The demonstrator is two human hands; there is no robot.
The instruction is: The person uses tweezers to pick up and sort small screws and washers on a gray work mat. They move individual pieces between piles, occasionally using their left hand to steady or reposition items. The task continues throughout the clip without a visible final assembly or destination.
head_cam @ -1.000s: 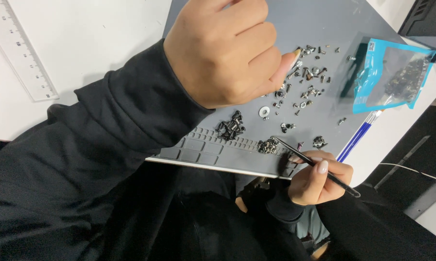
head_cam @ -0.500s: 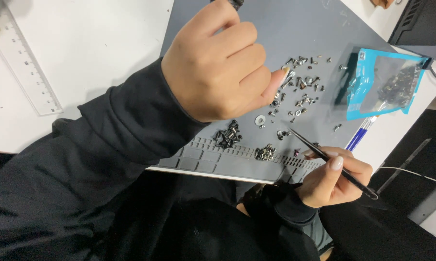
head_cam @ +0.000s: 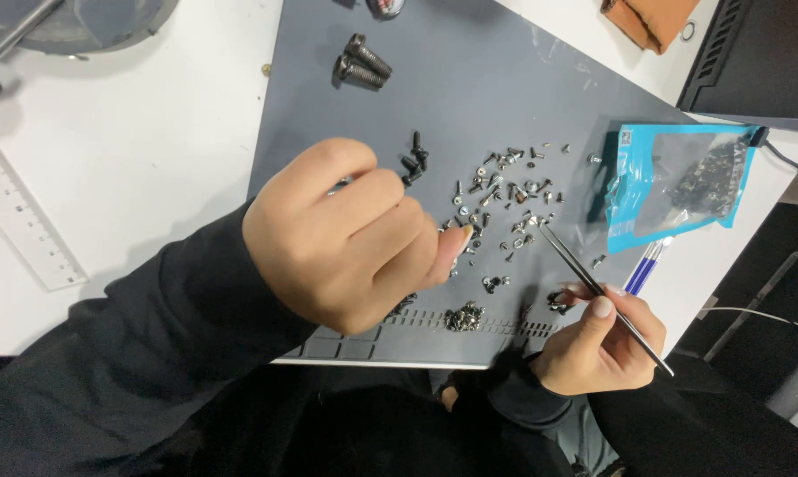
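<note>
My right hand grips slim black tweezers at the near edge of a grey work mat. The tweezer tips reach into a scatter of small screws and washers in the middle of the mat. My left hand is curled into a fist above the mat's near left part, thumb tip by the screws. I see nothing in that fist. A small heap of silver screws lies between the two hands. A few black screws sit just beyond the left fist.
Two large bolts lie at the mat's far side. A blue bag of screws rests at the right, with blue pens beside it. A clear ruler lies on the white table at left. A dark device stands far right.
The view has tilted toward the far side, revealing the bolts. My left fist has dropped lower over the mat. The tweezers have moved from the near heaps up into the scattered screws.
</note>
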